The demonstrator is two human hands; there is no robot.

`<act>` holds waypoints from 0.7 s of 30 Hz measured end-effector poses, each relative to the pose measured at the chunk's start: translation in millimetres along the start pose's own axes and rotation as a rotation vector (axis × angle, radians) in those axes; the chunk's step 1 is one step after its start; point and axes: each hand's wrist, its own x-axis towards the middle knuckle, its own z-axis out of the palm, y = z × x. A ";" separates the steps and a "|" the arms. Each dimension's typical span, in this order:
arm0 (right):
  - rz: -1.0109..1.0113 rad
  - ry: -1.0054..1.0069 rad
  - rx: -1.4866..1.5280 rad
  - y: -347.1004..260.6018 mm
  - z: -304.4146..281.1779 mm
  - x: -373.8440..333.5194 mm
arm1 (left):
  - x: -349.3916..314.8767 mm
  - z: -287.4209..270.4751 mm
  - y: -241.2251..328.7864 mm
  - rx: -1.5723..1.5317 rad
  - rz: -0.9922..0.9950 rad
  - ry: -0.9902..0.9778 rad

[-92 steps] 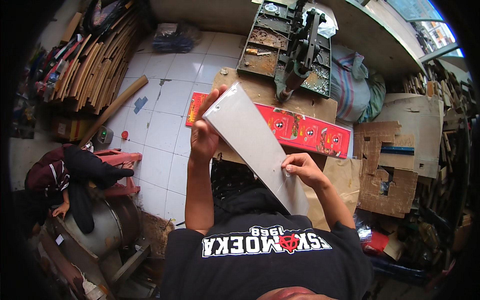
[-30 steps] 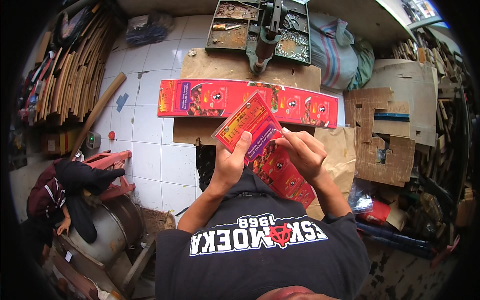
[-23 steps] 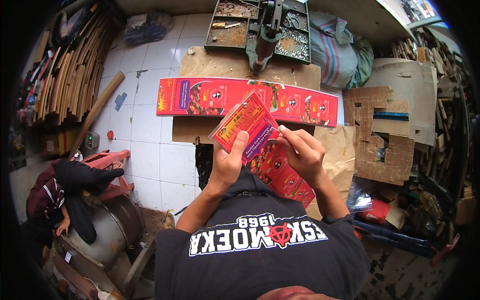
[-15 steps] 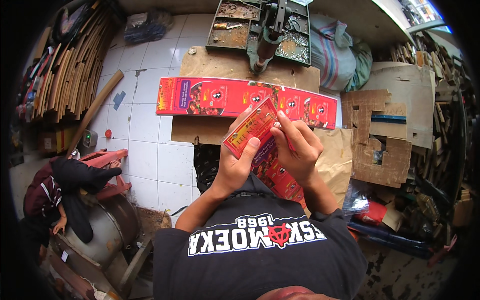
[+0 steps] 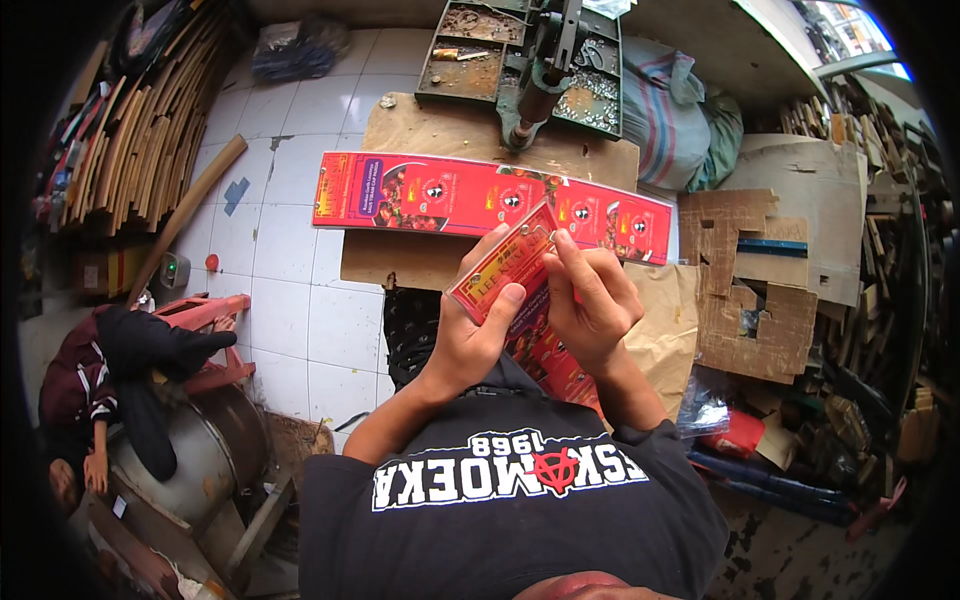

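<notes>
My left hand (image 5: 466, 338) is closed round one end of a red printed strip (image 5: 503, 275), thumb on its face. That end is tilted up, with eyelets at its corners, and the rest hangs down towards my lap. At its upper right corner, my right hand (image 5: 598, 305) pinches a small metal ring (image 5: 553, 237) between thumb and fingertips. Whether the ring passes through the eyelet, I cannot tell. Beyond my hands, a stack of similar red printed strips (image 5: 470, 195) lies across a cardboard-covered bench (image 5: 400, 130).
A hand press (image 5: 540, 100) stands at the back, beside a green metal tray (image 5: 470, 100) of small metal parts. Woven sacks (image 5: 665, 120) and cut cardboard (image 5: 725, 300) are on the right. Brown paper (image 5: 665, 320) lies near my right forearm. Another person (image 5: 125, 380) sits at the left.
The raised end of the strip and my right fingertips have shifted slightly; the small ring now shows more clearly at the corner. The view has moved a little.
</notes>
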 end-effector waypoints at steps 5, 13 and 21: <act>-0.009 -0.004 -0.017 -0.3 0.8 -1.5 | -1.5 -0.5 -0.6 0.027 0.012 -0.016; -0.157 -0.007 -0.069 2.4 1.6 -3.1 | -7.6 -1.6 0.8 0.063 -0.003 0.003; -0.278 -0.050 -0.118 4.2 3.1 -8.8 | -14.6 -7.9 8.6 0.172 -0.028 -0.118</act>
